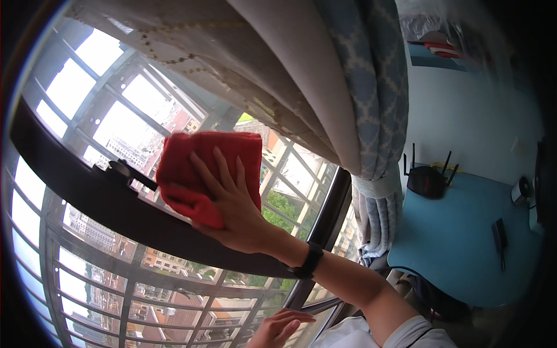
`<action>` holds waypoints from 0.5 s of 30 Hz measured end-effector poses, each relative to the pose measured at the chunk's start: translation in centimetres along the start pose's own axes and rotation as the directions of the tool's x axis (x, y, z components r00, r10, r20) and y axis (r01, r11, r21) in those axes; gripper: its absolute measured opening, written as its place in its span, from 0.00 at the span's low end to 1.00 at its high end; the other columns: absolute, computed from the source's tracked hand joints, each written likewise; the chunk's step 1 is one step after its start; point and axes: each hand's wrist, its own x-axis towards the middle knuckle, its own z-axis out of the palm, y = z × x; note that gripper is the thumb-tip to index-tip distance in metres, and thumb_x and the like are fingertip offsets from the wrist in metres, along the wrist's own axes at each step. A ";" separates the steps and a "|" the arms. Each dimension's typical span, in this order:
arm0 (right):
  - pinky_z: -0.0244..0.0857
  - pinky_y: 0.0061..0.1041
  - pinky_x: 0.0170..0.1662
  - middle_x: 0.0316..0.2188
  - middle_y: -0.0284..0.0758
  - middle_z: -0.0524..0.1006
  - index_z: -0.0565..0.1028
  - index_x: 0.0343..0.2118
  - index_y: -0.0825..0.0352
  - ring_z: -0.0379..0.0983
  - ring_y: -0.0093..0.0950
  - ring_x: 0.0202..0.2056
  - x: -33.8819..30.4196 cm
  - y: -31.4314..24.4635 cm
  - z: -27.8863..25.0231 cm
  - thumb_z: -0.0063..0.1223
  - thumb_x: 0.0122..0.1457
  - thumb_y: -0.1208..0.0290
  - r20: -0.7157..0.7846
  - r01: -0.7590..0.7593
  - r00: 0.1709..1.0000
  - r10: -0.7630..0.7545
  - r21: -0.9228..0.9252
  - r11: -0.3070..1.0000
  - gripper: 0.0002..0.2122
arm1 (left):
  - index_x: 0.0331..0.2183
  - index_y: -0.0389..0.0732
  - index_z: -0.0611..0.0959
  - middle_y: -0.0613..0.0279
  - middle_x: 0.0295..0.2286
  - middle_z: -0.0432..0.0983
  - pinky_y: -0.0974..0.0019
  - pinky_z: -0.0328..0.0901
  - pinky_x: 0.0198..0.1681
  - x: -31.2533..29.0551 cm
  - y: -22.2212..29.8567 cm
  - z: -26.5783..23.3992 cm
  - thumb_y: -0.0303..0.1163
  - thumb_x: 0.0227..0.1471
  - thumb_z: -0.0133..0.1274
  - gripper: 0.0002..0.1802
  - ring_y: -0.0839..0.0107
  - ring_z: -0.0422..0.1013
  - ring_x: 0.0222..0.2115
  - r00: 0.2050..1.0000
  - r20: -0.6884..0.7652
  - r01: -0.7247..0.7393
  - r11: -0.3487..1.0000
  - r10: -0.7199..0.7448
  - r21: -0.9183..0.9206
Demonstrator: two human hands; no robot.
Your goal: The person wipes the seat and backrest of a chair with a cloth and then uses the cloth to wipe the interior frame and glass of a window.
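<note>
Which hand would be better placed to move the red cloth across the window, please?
Probably the right hand: it is spread over the red cloth at the window, whereas the left hand is at the picture's lower edge, apart from the cloth.

R hand [238, 217] ext'd, spread; L hand [280, 329] lower.

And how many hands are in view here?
2. The right hand is spread on a red cloth; the left hand is at the bottom edge, apart from the cloth and partly cut off.
</note>
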 end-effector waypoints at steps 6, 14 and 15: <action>0.26 0.60 0.65 0.68 0.41 0.42 0.68 0.59 0.47 0.31 0.52 0.67 -13.0 5.9 1.2 0.59 0.51 0.55 0.057 -0.243 0.969 0.239 0.074 0.967 0.29 | 0.37 0.35 0.84 0.56 0.40 0.80 0.61 0.63 0.50 2.4 -0.1 -0.6 0.39 0.64 0.41 0.21 0.60 0.72 0.44 0.997 0.064 0.029 0.980 -0.042 0.196; 0.27 0.42 0.67 0.68 0.48 0.39 0.43 0.66 0.70 0.30 0.44 0.68 -22.3 15.6 4.6 0.46 0.63 0.56 -0.231 -0.603 0.675 0.701 0.375 0.704 0.37 | 0.48 0.38 0.79 0.57 0.42 0.79 0.63 0.67 0.48 1.3 0.6 0.4 0.39 0.63 0.45 0.19 0.63 0.75 0.42 0.999 -0.001 0.050 0.973 -0.051 0.224; 0.27 0.43 0.67 0.68 0.47 0.37 0.42 0.65 0.70 0.29 0.44 0.68 -21.9 16.6 5.1 0.44 0.65 0.57 -0.244 -0.648 0.622 0.744 0.373 0.664 0.35 | 0.51 0.40 0.76 0.57 0.42 0.79 0.63 0.68 0.46 1.0 0.7 0.6 0.40 0.63 0.46 0.20 0.63 0.75 0.42 0.988 -0.080 0.143 0.977 -0.132 0.156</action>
